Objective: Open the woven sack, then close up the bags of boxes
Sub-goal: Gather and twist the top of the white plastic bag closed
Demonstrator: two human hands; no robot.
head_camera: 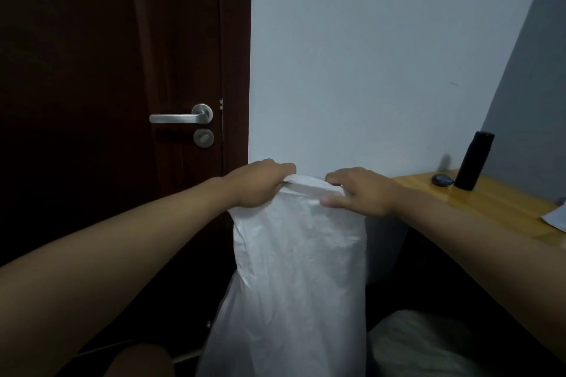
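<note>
Item: white sack (pixel 294 269), upright before us, long axis vertical, mouth uppermost against the wall. Our left hand (pixel 260 184) grips its top left edge; our right hand (pixel 358 193) pinches the top right. Hands level, slightly apart, equally near.
</note>
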